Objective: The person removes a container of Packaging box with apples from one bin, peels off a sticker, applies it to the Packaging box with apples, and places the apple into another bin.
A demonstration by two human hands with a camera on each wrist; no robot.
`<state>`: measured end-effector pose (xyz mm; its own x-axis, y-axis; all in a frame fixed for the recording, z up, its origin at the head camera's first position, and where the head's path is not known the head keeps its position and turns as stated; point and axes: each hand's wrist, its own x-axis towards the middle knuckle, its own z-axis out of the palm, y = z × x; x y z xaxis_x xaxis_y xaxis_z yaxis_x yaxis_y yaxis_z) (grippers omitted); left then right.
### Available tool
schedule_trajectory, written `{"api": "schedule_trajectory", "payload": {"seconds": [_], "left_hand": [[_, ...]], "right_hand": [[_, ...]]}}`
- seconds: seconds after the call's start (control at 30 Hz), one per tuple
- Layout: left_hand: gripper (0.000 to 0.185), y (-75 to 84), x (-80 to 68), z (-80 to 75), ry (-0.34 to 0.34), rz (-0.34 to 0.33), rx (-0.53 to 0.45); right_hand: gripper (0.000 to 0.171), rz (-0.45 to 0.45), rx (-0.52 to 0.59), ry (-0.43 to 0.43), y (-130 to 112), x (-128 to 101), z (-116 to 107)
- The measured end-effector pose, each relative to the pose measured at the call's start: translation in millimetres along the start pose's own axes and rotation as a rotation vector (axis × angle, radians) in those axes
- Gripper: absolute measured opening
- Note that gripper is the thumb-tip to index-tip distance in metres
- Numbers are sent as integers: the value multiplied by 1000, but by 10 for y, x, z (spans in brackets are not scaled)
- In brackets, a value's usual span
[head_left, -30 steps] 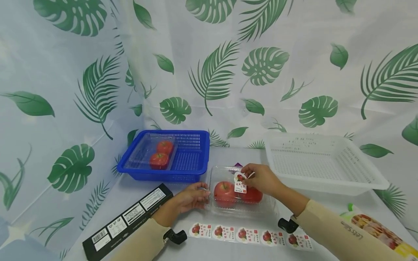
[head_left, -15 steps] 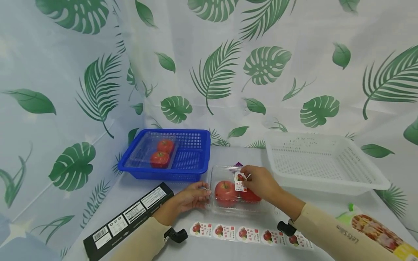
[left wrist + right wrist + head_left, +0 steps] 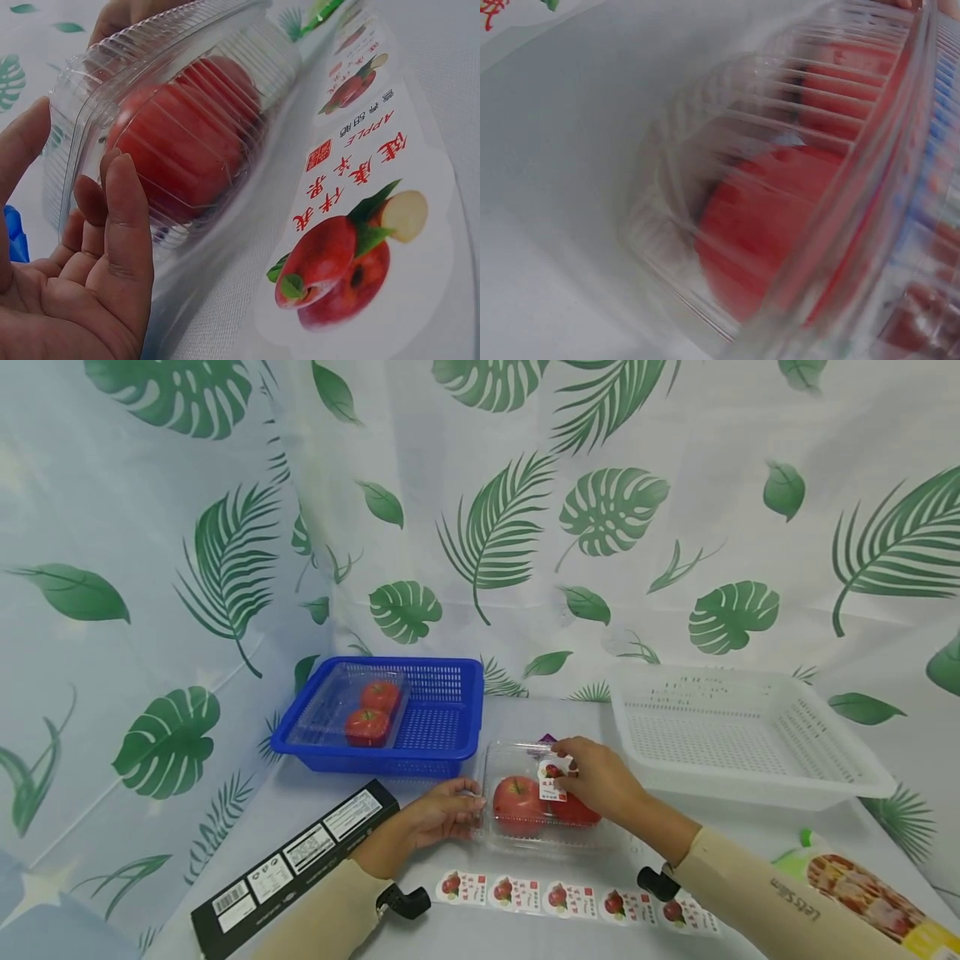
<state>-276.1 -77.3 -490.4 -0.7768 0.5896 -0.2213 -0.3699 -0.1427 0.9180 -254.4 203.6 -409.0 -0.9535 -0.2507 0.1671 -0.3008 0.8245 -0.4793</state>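
A clear plastic clamshell box (image 3: 498, 839) with two red apples (image 3: 517, 806) inside rests on the white table. My left hand (image 3: 438, 817) holds the box at its left edge; in the left wrist view its bent fingers (image 3: 129, 217) lie against the box corner, with the thumb apart on the left. Between thumb and fingertips, my right hand (image 3: 600, 781) pinches an apple-print sticker (image 3: 551, 792), which overlaps the lid over the apples. The right wrist view shows the box and apples (image 3: 765, 225) blurred, with the right hand's grip out of sight.
A strip of several apple stickers (image 3: 568, 900) lies in front of the box. Behind left stands a blue basket (image 3: 420, 764) holding another clear box of apples. A white basket (image 3: 757, 789) is at back right. A black carton (image 3: 292, 868) and a colourful package (image 3: 862, 893) flank the arms.
The right hand and sticker have shifted only slightly over the lid, and the fingers sit a little lower on the sticker. The left hand stays at the box edge.
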Motion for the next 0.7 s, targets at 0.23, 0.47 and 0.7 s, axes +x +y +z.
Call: {"api": "schedule_trajectory", "payload": {"seconds": [0.23, 0.47, 0.7], "left_hand": [[20, -8, -3, -11, 7, -2, 9], [18, -24, 4, -12, 2, 4, 7], [20, -15, 19, -14, -7, 11, 7]], "right_hand": [[55, -46, -26, -52, 11, 18, 27], [58, -110, -115, -50, 8, -10, 88], [55, -183, -110, -68, -38, -41, 110]]}}
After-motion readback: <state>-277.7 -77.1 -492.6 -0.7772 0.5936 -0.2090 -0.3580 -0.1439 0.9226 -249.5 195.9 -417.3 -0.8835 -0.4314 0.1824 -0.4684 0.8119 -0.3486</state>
